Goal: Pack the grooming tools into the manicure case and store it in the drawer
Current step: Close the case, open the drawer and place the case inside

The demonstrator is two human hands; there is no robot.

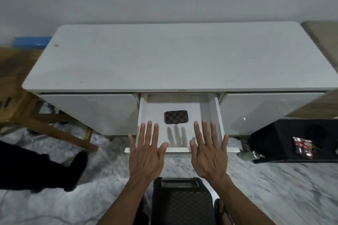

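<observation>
Brown checkered leatherette covers our manicure case [176,117], a small rounded rectangle lying shut and flat on the floor of the open drawer [217,115], near its middle and touching neither wall. The drawer is smooth white laminate, shallow and square-cornered, pulled out from under the centre of the glossy white bench [164,56] between two closed fronts.

Our left hand [146,153] and right hand [210,151] hover palm-down over the drawer's front edge, fingers spread apart, gripping nothing; their shadows fall on the drawer floor just short of the case.

We judge the packing done and the case stowed, so what remains is closing: both palms should meet the front panel and push evenly, so the drawer slides straight. Below us lies grey-veined marble floor [274,188].
</observation>
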